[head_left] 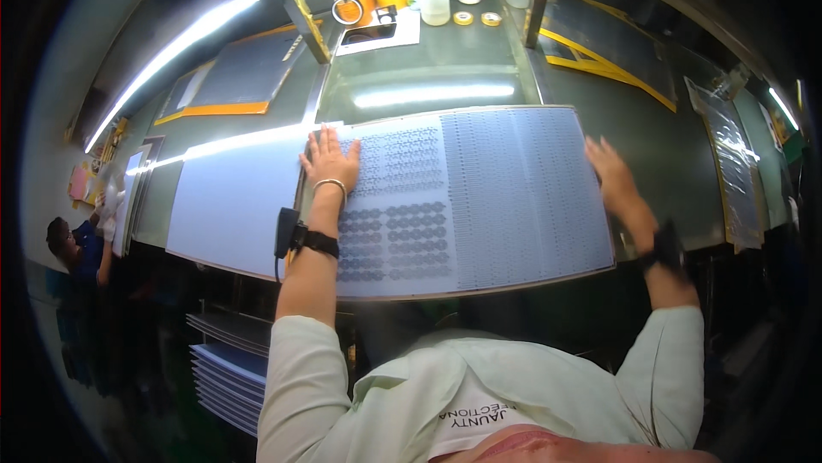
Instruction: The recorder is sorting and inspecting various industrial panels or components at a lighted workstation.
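Where left hand [334, 161] rests, the panel [529, 202] lies beneath.

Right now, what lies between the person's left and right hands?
In the head view, a pale-blue panel lies between the left hand and right hand, with dark shapes on its left part and rows of small marks rightward.

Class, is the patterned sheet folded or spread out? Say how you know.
Spread out: the patterned sheet lies flat on the bench, rows of marks showing, left hand at its left end.
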Motion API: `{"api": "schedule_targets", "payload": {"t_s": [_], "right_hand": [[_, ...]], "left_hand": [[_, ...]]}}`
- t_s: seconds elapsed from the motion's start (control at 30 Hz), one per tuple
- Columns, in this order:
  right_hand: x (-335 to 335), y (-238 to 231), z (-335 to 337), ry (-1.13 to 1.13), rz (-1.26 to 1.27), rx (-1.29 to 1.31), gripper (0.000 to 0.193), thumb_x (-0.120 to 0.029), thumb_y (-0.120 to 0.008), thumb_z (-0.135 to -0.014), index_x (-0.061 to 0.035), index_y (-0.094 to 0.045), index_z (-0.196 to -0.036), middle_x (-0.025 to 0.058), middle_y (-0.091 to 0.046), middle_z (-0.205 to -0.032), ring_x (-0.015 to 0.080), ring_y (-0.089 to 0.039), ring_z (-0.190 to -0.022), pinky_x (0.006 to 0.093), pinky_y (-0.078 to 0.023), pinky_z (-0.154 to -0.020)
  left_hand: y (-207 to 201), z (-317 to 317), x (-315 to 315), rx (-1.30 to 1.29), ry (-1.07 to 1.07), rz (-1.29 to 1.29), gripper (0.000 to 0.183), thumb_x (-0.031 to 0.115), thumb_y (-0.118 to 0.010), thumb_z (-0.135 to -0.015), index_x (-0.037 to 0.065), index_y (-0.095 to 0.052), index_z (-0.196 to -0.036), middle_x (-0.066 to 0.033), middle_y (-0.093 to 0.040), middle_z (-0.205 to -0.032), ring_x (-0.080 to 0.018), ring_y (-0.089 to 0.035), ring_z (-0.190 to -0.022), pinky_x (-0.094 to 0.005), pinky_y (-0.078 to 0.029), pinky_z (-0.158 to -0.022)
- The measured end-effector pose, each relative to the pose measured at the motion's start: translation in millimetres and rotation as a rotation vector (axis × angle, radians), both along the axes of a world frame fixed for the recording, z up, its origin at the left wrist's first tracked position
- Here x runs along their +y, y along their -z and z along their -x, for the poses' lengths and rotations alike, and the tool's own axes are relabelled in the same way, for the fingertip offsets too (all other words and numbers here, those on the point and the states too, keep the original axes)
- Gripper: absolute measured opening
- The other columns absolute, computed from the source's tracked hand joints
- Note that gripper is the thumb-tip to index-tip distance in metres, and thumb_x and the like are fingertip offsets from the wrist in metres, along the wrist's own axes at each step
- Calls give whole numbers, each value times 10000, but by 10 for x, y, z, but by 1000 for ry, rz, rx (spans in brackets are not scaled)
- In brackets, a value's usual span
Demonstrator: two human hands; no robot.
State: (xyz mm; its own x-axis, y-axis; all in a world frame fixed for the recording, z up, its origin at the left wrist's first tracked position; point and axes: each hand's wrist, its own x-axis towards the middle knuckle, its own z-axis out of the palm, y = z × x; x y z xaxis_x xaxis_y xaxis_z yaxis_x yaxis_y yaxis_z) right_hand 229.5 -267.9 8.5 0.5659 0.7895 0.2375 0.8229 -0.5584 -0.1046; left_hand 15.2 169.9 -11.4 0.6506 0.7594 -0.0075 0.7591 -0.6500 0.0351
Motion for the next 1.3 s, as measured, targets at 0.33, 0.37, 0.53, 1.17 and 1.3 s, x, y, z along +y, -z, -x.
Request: {"api": "schedule_targets", "payload": {"t_s": [0.33,0.37,0.53,1.17,1.3], "right_hand": [[-793,-393,2019,80,-77,33,410,-51,-528,-789,44,-503,-1187,192,-474,-1267,394,-376,-1228,500,-242,-1047],[-556,-443,2065,19,-186,60,422,-105,-591,-772,47,-524,-1161,192,-484,-1255,401,-378,-1224,510,-232,-1050],[110,-1,1949,-175,-127,-9,434,-168,-673,-717,-12,-581,-1111,180,-499,-1243,406,-401,-1200,481,-311,-1017],[1509,-1499,-845,-324,-149,512,194,-190,-672,-765,-11,-639,-829,-17,-595,-757,85,-506,-702,231,-422,-644],[1641,-428,-1092,-129,-150,802,233,-226,-638,-811,4,-646,-844,-4,-587,-708,82,-523,-690,239,-422,-634]], "left_hand": [[11,829,-545,15,143,0,843,607,-280,-873,-43,-135,-1390,-174,-89,-1476,-285,-25,-1377,-553,-36,-1061],[79,1171,-668,-13,180,-45,840,601,-299,-871,-42,-142,-1389,-174,-93,-1476,-290,-35,-1376,-561,-41,-1055],[51,2301,-1383,-350,209,96,738,538,-360,-884,-16,-265,-1362,-191,-158,-1457,-328,-118,-1359,-557,-90,-1044],[258,2561,185,-1812,-765,962,353,422,-614,-824,76,-568,-875,-19,-600,-743,-121,-570,-530,-205,-452,-430],[189,2510,206,-2024,-671,682,262,136,-645,-825,25,-520,-1027,-46,-580,-904,-129,-567,-828,-265,-484,-724]]}}
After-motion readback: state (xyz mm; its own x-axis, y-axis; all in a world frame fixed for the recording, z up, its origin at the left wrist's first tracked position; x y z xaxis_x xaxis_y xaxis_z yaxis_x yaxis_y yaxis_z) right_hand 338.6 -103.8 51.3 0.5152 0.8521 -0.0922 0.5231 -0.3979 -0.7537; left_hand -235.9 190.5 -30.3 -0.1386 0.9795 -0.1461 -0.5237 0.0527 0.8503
